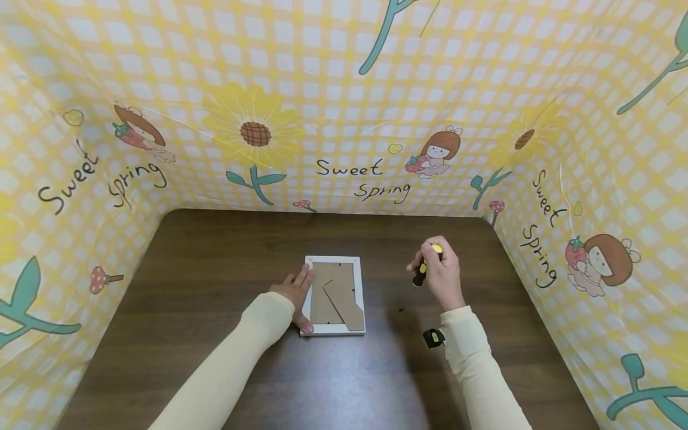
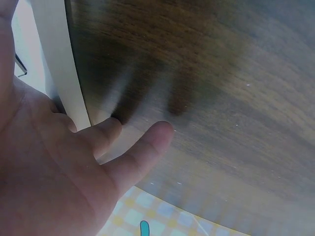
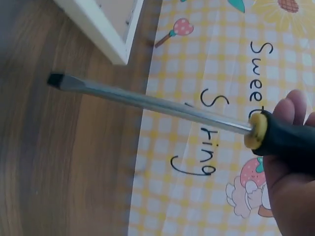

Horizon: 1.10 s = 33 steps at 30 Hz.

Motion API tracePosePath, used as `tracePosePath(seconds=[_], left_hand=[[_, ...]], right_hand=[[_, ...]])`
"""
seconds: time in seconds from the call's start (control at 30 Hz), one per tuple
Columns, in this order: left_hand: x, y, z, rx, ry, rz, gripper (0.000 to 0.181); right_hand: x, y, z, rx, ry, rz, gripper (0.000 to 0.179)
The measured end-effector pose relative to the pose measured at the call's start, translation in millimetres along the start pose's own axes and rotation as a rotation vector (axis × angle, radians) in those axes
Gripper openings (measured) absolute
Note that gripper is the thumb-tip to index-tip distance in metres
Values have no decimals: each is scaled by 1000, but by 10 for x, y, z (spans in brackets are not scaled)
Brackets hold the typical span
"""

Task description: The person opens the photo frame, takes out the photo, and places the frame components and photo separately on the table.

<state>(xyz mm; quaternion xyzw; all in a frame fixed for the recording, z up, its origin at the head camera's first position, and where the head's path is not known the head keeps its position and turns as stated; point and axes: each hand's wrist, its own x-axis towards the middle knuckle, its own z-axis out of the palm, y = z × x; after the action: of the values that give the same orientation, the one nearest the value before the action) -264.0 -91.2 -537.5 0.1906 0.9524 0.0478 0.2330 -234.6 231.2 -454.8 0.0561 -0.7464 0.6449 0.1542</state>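
A white picture frame (image 1: 334,329) lies back side up on the table, its brown backing board (image 1: 325,298) and angled stand leg (image 1: 352,316) showing. My left hand (image 1: 294,295) rests along the frame's left side, thumb near the lower left corner. Two of its fingers (image 2: 142,155) stretch past the frame's outer edge in the left wrist view. To the right of the frame, my right hand (image 1: 443,278) grips a flat-blade screwdriver (image 3: 162,105) by its black and yellow handle (image 1: 421,272). The blade has a dark tip and stands in the air, apart from the frame.
The dark wood table (image 1: 231,251) is walled at the back and both sides by yellow checked cloth (image 1: 344,119). A small black device (image 1: 433,338) sits at the right wrist.
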Motion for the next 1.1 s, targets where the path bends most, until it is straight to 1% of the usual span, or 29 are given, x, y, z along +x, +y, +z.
tracePosePath(seconds=[0.07,0.1,0.23,0.3,0.33,0.47,0.63,0.77,0.93,1.1], left_hand=[[-39,22,-31,-7,-2,-1,139],[-49,27,-38,-10,0,0,139],[-105,58,-95,-13,-5,-4,137],[-105,57,-103,-11,-7,-8,137],[-110,60,-112,-7,-13,-12,137],[-99,47,-96,-10,-14,-18,138],[-95,52,-88,-30,-14,-18,138],[-80,52,-70,-17,-10,-18,139],[-56,39,-38,-12,-8,-17,139],[-86,51,-62,-4,-12,-21,139]], right_hand=[[0,-11,38,52,0,35,23],[-7,-56,61,67,3,50,23],[4,-75,146,87,19,77,23],[12,-78,190,80,8,75,23],[23,-40,207,84,2,75,22],[24,-47,280,88,-32,77,20],[22,-37,370,89,-49,44,23],[8,-38,455,77,-68,47,23],[-28,-131,581,96,-95,69,23],[-41,-222,699,113,-95,89,25]])
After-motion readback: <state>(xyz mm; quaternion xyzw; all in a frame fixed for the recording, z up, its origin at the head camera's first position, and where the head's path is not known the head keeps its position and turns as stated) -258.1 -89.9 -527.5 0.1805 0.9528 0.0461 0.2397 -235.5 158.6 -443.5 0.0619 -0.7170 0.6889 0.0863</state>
